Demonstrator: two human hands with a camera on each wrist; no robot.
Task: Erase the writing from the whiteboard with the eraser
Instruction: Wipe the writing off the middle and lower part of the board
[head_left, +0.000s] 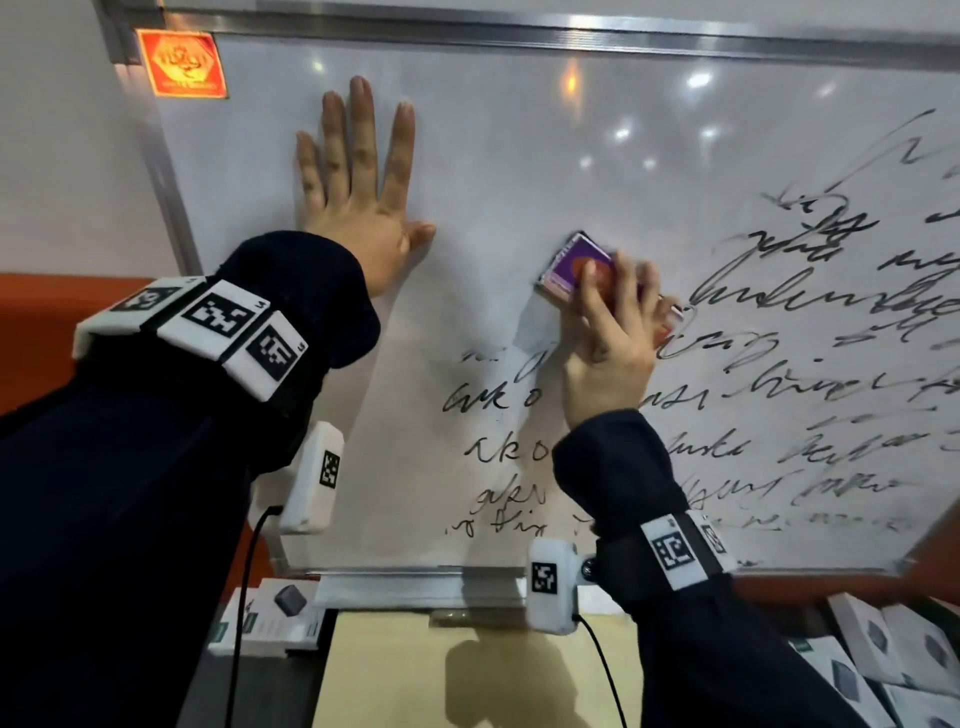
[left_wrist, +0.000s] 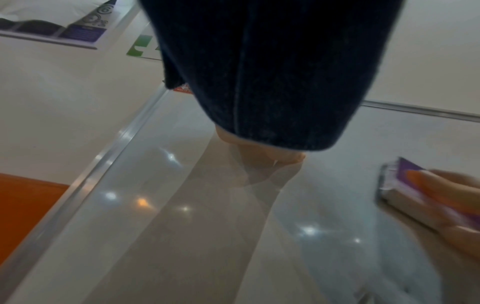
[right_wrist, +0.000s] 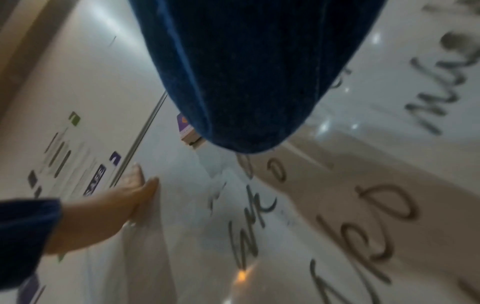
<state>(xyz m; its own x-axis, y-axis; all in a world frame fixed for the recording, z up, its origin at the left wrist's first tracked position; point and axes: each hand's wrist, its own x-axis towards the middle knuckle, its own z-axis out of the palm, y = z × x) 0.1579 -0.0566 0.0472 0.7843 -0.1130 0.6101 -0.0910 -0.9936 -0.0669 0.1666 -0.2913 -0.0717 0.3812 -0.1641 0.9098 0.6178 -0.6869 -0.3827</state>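
Dark sleeves fill the bottom of the head view, each wrist wrapped in a band of white blocks printed with black square codes. On my left, the left hand (head_left: 363, 197) lies flat on the whiteboard (head_left: 519, 156), fingers straight and spread, holding nothing, palm pressed to bare glossy surface. On my right, the right hand (head_left: 613, 332) is clamped on the eraser (head_left: 576, 267), fingers curled over its top, pressing it against the board near the middle.

No containers to speak of on the board; below its lower rail I can see white cartons (head_left: 883, 649) packed side by side at bottom right, each printed with a grey cube, and another white carton (head_left: 280, 618) at bottom left. What is inside them I cannot tell.

Now the eraser: a small rectangular block, purple top with an orange spot, pale sides, smeared by blur. From the left wrist camera it shows at the right edge (left_wrist: 405, 185), fingers on top.

Black scrawled writing (head_left: 779, 312) covers the right half and the lower middle of the board; the upper left around the flat hand is wiped. Smooth white board, ceiling lights glinting off it, brushed metal frame (head_left: 519, 31), an orange sticker (head_left: 182, 65) in the top left corner.
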